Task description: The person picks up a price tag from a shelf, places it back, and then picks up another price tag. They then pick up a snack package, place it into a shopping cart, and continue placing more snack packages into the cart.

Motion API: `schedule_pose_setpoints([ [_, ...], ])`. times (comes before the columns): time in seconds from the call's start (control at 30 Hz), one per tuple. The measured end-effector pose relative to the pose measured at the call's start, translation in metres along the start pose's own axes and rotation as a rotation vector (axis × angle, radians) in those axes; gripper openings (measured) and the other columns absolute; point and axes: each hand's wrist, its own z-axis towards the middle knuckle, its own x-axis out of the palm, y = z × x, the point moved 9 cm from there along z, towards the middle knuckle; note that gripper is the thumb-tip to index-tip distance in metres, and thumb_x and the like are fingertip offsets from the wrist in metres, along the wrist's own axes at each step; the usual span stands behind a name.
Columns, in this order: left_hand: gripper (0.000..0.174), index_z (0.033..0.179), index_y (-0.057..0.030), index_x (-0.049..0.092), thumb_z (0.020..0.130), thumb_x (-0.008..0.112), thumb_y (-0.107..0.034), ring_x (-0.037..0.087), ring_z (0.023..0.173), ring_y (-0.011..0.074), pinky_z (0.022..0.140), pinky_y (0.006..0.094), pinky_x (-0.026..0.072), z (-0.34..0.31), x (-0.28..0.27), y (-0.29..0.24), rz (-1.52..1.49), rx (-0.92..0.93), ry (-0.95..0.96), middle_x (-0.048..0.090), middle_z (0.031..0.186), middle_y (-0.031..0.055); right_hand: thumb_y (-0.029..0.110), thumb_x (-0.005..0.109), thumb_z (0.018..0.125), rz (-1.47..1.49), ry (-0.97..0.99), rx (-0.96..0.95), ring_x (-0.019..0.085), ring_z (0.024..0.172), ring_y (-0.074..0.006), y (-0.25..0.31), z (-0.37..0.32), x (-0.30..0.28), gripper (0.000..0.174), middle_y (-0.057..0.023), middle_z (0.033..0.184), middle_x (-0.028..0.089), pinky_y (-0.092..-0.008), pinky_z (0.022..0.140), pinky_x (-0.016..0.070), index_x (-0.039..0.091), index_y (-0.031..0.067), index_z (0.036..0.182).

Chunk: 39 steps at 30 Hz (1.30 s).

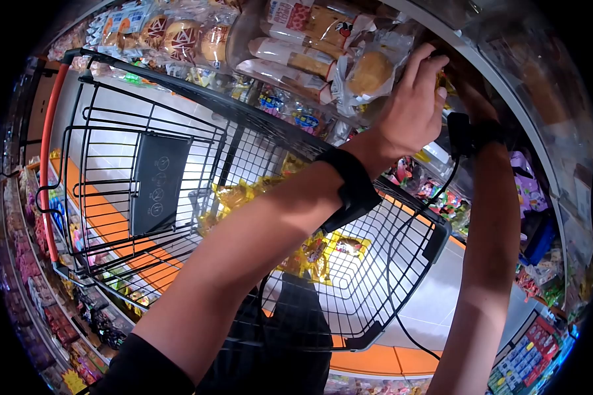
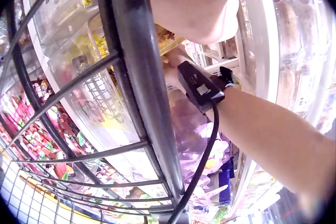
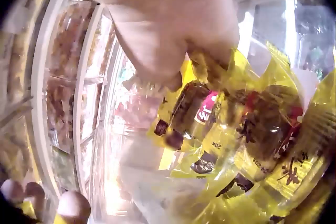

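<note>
In the head view the left hand (image 1: 412,99) reaches up to the shelf edge, its fingers curved round a yellow packet (image 1: 446,89) that is mostly covered. Its palm side (image 2: 197,3) fills the top of the left wrist view, a yellow packet (image 2: 167,40) just below. Beyond it, the right hand (image 1: 466,82) is in shadow and partly hidden. From the top of the right wrist view the right hand (image 3: 168,19) grips the gathered yellow wrapper of a packet (image 3: 194,108) holding a dark item. More such packets (image 3: 273,124) lie against it.
Below the arms stands a wire shopping cart (image 1: 234,108) with several yellow packets (image 1: 240,194) inside. Wrapped buns (image 1: 369,74) and long bread packs (image 1: 293,59) lie on the shelf beside the hands. A white curved shelf edge (image 1: 530,115) runs past the right arm. A black cable (image 1: 390,253) hangs down.
</note>
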Motion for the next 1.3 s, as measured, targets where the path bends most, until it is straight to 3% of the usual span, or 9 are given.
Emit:
schedule_pose_setpoints([
  [0.5, 0.041, 0.125, 0.0006, 0.041, 0.086, 0.052, -0.004, 0.043, 0.118, 0.0460, 0.098, 0.0455, 0.0396, -0.001, 0.000, -0.002, 0.009, 0.005, -0.003, 0.035, 0.134, 0.0235, 0.036, 0.054, 0.092, 0.135, -0.010, 0.104, 0.051, 0.112, -0.0214, -0.031, -0.036, 0.016, 0.051, -0.0074, 0.127, 0.055, -0.0339, 0.098, 0.0362, 0.051, 0.0045, 0.131],
  [0.53, 0.041, 0.125, 0.0002, 0.040, 0.087, 0.052, -0.004, 0.043, 0.119, 0.0453, 0.098, 0.0449, 0.0399, -0.001, 0.000, -0.002, 0.034, -0.002, 0.005, 0.036, 0.134, 0.0228, 0.033, 0.044, 0.093, 0.112, 0.049, 0.013, 0.052, 0.110, -0.0229, -0.027, -0.043, 0.023, 0.049, -0.0090, 0.125, 0.056, -0.0351, 0.095, 0.0385, 0.050, 0.0028, 0.131],
  [0.67, 0.037, 0.123, -0.0008, 0.043, 0.087, 0.052, -0.004, 0.046, 0.116, 0.0430, 0.096, 0.0438, 0.0413, -0.002, 0.000, -0.003, 0.015, -0.042, 0.016, 0.039, 0.132, 0.0220, 0.025, 0.049, 0.090, -0.144, -0.172, 0.034, 0.055, 0.102, -0.0217, 0.019, -0.094, 0.017, 0.045, -0.0103, 0.117, 0.060, -0.0325, 0.089, 0.0423, 0.050, -0.0004, 0.128],
  [0.77, 0.032, 0.119, -0.0016, 0.047, 0.088, 0.052, -0.005, 0.052, 0.108, 0.0414, 0.091, 0.0438, 0.0434, 0.002, 0.002, -0.006, 0.021, 0.040, 0.060, 0.050, 0.121, 0.0221, 0.020, 0.060, 0.083, -0.233, 0.170, 0.118, 0.056, 0.100, -0.0198, 0.046, -0.138, 0.037, 0.051, -0.0111, 0.114, 0.060, -0.0322, 0.089, 0.0435, 0.049, 0.0001, 0.129],
  [0.8, 0.027, 0.116, -0.0032, 0.050, 0.088, 0.053, -0.005, 0.058, 0.096, 0.0394, 0.085, 0.0424, 0.0459, -0.002, 0.007, 0.006, -0.077, -0.147, 0.118, 0.060, 0.103, 0.0208, 0.019, 0.064, 0.079, -0.318, 0.231, 0.020, 0.055, 0.103, -0.0210, 0.061, -0.158, 0.045, 0.057, -0.0123, 0.115, 0.059, -0.0330, 0.091, 0.0431, 0.047, 0.0012, 0.131],
  [0.83, 0.024, 0.114, -0.0047, 0.051, 0.090, 0.053, -0.007, 0.061, 0.086, 0.0372, 0.080, 0.0399, 0.0474, 0.000, 0.007, 0.001, -0.149, -0.070, 0.088, 0.062, 0.094, 0.0198, 0.017, 0.068, 0.075, -0.402, 0.291, -0.077, 0.055, 0.105, -0.0223, 0.077, -0.174, 0.054, 0.064, -0.0135, 0.117, 0.058, -0.0338, 0.093, 0.0427, 0.045, 0.0023, 0.133],
  [0.9, 0.025, 0.119, -0.0010, 0.047, 0.094, 0.047, -0.004, 0.059, 0.094, 0.0153, 0.082, 0.0285, 0.0475, -0.003, 0.021, -0.003, -0.122, -0.146, 0.303, 0.060, 0.105, 0.0100, 0.017, 0.074, 0.074, -0.538, 0.341, -0.261, 0.050, 0.115, -0.0264, 0.090, -0.188, 0.053, 0.072, -0.0151, 0.124, 0.053, -0.0342, 0.098, 0.0408, 0.041, 0.0032, 0.136],
  [1.07, 0.024, 0.119, -0.0013, 0.047, 0.097, 0.048, -0.013, 0.054, 0.109, 0.0142, 0.094, 0.0278, 0.0420, 0.008, 0.046, -0.035, -0.323, -0.208, 0.291, 0.058, 0.112, 0.0090, 0.023, 0.073, 0.084, -0.056, 0.441, -0.005, 0.057, 0.104, -0.0186, 0.091, -0.212, 0.048, 0.058, -0.0110, 0.112, 0.060, -0.0303, 0.092, 0.0443, 0.046, -0.0035, 0.128],
  [1.3, 0.042, 0.133, -0.0017, 0.042, 0.095, 0.054, -0.016, 0.056, 0.104, 0.0118, 0.084, 0.0233, 0.0469, -0.034, 0.045, -0.055, -0.426, -0.647, 0.714, 0.058, 0.124, 0.0095, 0.020, 0.079, 0.078, -0.275, 0.367, -0.074, 0.059, 0.080, -0.0099, 0.127, -0.278, 0.013, 0.037, -0.0044, 0.089, 0.065, -0.0249, 0.072, 0.0488, 0.061, -0.0012, 0.103],
])
